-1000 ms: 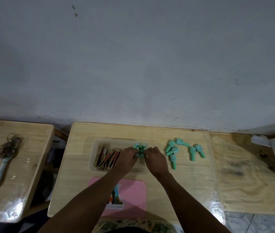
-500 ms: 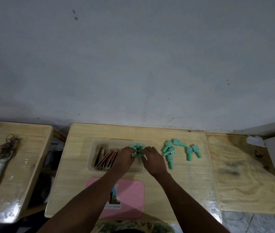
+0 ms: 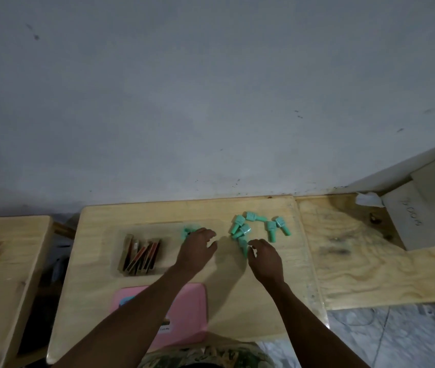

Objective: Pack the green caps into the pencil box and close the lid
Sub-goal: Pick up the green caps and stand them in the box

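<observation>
Mid-packing. Left hand [image 3: 197,248] loosely open over caps in pencil box [image 3: 142,227]. Right hand [image 3: 264,258] open, touching loose green caps [image 3: 245,229] at 1 o'clock; next: pinch 1, carry to 9 o'clock.

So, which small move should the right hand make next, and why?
Probably close the right hand on the nearest of the loose green caps and carry it to the clear box: its fingertips are beside that cap, and several caps still lie outside the box.
</observation>
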